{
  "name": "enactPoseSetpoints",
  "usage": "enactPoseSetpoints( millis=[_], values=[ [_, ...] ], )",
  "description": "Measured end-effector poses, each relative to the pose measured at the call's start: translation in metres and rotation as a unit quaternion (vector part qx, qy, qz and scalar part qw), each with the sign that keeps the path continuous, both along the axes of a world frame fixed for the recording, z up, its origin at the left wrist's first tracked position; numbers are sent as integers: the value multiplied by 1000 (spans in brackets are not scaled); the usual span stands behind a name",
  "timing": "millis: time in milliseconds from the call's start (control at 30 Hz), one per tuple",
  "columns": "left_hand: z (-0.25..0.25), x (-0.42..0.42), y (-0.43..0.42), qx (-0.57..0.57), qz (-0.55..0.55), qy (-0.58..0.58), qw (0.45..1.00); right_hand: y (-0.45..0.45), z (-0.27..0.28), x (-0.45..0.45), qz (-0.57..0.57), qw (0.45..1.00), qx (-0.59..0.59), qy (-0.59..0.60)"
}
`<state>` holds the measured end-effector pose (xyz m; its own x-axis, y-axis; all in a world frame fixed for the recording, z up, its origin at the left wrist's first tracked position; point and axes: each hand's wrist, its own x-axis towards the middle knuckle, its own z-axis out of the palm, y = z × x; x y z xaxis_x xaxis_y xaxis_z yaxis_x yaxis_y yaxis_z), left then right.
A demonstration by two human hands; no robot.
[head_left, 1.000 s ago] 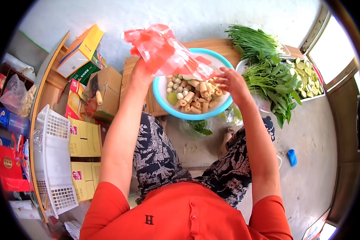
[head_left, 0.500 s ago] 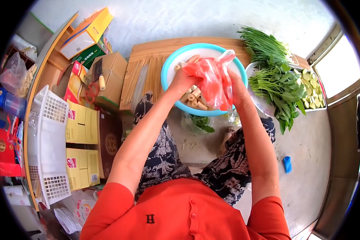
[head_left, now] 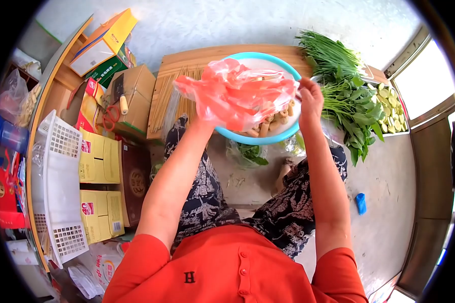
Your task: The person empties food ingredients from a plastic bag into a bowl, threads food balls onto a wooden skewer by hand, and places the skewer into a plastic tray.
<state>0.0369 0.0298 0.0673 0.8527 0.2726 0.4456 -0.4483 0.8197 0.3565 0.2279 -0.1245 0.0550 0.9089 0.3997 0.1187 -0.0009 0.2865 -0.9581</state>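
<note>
A red translucent plastic bag (head_left: 237,96) is spread above a white basin with a blue rim (head_left: 260,141). Under the bag, cut tan pieces (head_left: 275,122) show in the basin. My left hand (head_left: 202,118) is beneath the bag's left side, its fingers covered by the plastic. At the basin's right edge my right hand (head_left: 310,98) pinches the other end of the bag, fingers closed. Thin wooden skewers (head_left: 162,101) lie on the wooden board (head_left: 179,58) left of the basin.
Green chives (head_left: 328,55) and leafy greens (head_left: 351,111) lie right of the basin, beside a tray of sliced green vegetables (head_left: 391,108). Cardboard boxes (head_left: 136,96), scissors (head_left: 110,117) and a white plastic basket (head_left: 60,187) are at left. A blue item (head_left: 360,203) lies on the floor.
The bag was raised, then bunched low over the basin; now it is stretched out sideways. My left hand has moved left and my right hand slightly up and right.
</note>
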Motion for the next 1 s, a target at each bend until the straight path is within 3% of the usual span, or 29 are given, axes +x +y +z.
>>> enactPoseSetpoints(
  millis=[33,100,133,167,200,300,433,567,700,767,800,867,900,967,1000],
  values=[
    [-3,-2,0,-1,-1,1,1000,-2,4,5,-30,988,10,-149],
    [-12,-5,-1,123,131,84,980,-6,18,0,-23,971,16,-238],
    [1,-10,-9,83,108,110,985,-6,26,-9,-15,960,0,-280],
    [2,-11,-11,86,112,128,982,-5,32,-21,-7,947,-15,-321],
    [1,-9,-12,94,116,141,979,-4,36,-33,40,960,-11,-278],
    [-8,-3,-12,140,135,175,965,6,23,-40,147,907,-101,-381],
    [-19,5,-10,206,155,214,942,18,19,-58,198,888,-104,-402],
    [-11,6,-17,112,48,178,977,21,8,-55,190,886,-196,-375],
    [22,2,-41,110,99,214,966,19,12,-54,227,890,-215,-331],
    [27,0,-45,210,166,248,931,20,11,-53,231,888,-222,-330],
    [22,0,-40,209,165,248,931,23,7,-50,206,902,-211,-315],
    [-5,2,-18,125,31,119,985,24,9,-51,128,917,-212,-313],
    [-35,3,-9,22,17,180,983,24,7,-48,127,917,-214,-312],
    [-71,13,14,19,86,300,950,26,-3,-35,77,946,-206,-237],
    [-67,12,17,18,82,299,951,26,-6,-29,64,947,-213,-233]
  ],
)
